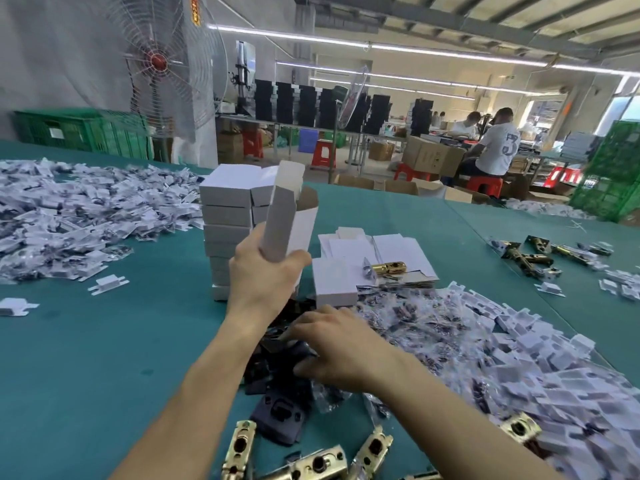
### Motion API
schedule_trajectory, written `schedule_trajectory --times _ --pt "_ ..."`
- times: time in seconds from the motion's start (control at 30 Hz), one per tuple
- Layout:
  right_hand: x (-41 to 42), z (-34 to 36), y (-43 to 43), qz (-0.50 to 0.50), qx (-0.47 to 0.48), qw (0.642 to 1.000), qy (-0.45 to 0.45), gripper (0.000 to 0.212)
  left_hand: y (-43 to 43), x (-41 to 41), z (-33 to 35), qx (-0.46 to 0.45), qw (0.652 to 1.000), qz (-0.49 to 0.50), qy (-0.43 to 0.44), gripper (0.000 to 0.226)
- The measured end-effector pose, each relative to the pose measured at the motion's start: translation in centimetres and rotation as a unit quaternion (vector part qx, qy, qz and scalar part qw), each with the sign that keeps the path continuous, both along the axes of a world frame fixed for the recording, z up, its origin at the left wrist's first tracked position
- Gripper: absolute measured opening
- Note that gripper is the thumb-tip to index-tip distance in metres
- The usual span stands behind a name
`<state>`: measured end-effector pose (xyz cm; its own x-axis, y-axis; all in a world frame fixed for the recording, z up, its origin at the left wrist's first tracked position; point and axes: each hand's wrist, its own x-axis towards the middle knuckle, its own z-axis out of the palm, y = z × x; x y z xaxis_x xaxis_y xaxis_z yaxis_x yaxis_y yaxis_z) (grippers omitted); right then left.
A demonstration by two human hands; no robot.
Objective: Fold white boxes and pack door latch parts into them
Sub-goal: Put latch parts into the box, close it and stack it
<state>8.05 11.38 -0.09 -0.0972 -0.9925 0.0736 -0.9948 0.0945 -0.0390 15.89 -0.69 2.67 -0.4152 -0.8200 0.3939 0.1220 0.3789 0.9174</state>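
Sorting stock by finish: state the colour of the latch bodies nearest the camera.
The latch bodies are shiny brass-gold, best seen in the head view.

We see bright, even light from ceiling tube lights (377,47); shadows on the desk (86,341) are faint. Edges bend with wide-angle distortion, and the foreground blurs slightly.

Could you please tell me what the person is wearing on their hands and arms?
Nothing shows: the left hand and right hand are ungloved, with no rings, watch or bands visible, and both forearms are bare, no sleeves in frame.
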Motion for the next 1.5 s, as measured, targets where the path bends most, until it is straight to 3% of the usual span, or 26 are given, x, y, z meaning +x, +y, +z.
schedule_trajectory --times 0.13,0.63,0.77,0.9,1.1,1.2,1.37,1.5 --pt "0.5 -0.9 -1.2 0.010 0.058 0.998 0.032 0.054 -0.1 0.1 0.1 0.015 1.000 -0.003 -0.002 0.021" --pt "0.8 -1.5 0.7 0.027 0.001 0.999 -0.021 0.036 0.9 -0.1 0.2 0.039 0.998 -0.055 0.003 0.020" --pt "1.5 -1.9 1.0 0.032 0.009 0.999 0.029 0.030 1.1 0.0 0.3 0.026 0.997 -0.072 0.003 0.015" --pt "1.2 -2.0 1.3 0.014 -0.058 0.997 0.053 0.017 1.2 -0.1 0.4 0.038 0.997 -0.070 0.003 0.019" --pt "-0.2 -0.8 2.1 -0.080 -0.183 0.978 -0.053 0.016 1.4 -0.2 0.2 0.025 0.996 -0.079 0.015 0.022" --pt "-0.2 -0.6 2.4 -0.051 -0.189 0.979 -0.051 0.016 1.6 -0.3 0.1 0.026 0.996 -0.085 0.022 0.021" --pt "2.0 -1.8 3.1 0.045 -0.139 0.985 0.087 0.019 1.5 -0.4 0.1 0.019 0.996 -0.083 0.017 0.018" --pt "2.9 -1.8 3.6 0.076 -0.103 0.992 0.019 0.019 1.5 -0.5 -0.1 0.016 0.996 -0.085 0.019 0.018"
